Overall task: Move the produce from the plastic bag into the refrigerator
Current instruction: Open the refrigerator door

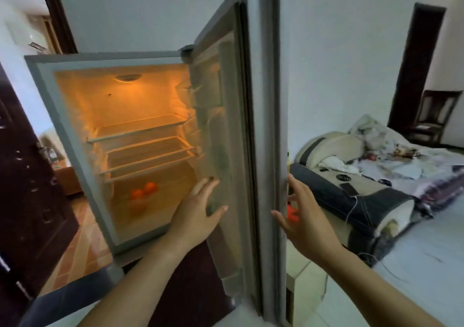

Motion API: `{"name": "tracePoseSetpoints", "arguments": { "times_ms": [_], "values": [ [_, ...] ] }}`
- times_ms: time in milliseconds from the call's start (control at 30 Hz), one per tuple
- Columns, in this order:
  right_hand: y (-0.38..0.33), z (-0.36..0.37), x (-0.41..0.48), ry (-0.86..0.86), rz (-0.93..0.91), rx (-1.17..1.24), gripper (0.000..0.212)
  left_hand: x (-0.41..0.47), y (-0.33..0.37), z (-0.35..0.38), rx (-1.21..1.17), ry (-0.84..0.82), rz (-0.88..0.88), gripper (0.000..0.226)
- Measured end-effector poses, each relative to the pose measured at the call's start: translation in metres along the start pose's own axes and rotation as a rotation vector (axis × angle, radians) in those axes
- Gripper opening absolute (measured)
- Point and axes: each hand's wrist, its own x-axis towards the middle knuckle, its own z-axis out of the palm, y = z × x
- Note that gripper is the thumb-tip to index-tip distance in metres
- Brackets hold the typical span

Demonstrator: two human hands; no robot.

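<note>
The refrigerator (75,136) stands open, its inside lit a warm orange by the lamp (128,77) in the ceiling of the compartment. Three wire-edged shelves (140,128) cross the cavity, all bare. Below them, on the floor of the compartment, sit two round orange fruits (143,191), close together and touching or nearly so, smooth-skinned and glowing under the light; they look like oranges or tangerines, though the picture is too soft to say which. A fainter orange shape below them seems to be their reflection.

The refrigerator door (253,126) is swung wide toward the viewer, its pale inner liner and moulded racks facing left, its grey edge seal running top to bottom.

The person's left hand (198,211) is open, fingers spread and loose, palm laid against the inner face of the door near its lower half; it grips nothing. The right hand (301,216) is likewise open and empty, fingers splayed, reaching at the door's outer edge, fingertips at or just beside the seal.

To the right, well apart from the fridge, a bed (401,166) carries rumpled bedding and a cushion. Something small and red (292,212) shows just behind the right hand.
</note>
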Motion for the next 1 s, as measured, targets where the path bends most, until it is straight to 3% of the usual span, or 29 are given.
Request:
{"name": "tracePoseSetpoints", "arguments": {
  "times_ms": [167,433,733,1000],
  "values": [
    [0.043,-0.028,0.002,0.044,0.022,0.042,0.093,0.023,0.033,0.047,0.171,-0.018,0.083,0.073],
    [0.12,-0.063,0.052,0.086,0.081,0.01,0.103,0.082,0.083,0.097,0.188,-0.129,0.117,0.075],
    [0.194,-0.078,0.113,0.147,0.118,-0.013,0.101,0.129,0.107,0.16,0.203,0.093,0.116,0.043],
    [0.231,-0.087,0.135,0.14,0.074,-0.014,0.097,0.149,0.125,0.197,0.242,0.222,0.052,0.037]
  ]
}}
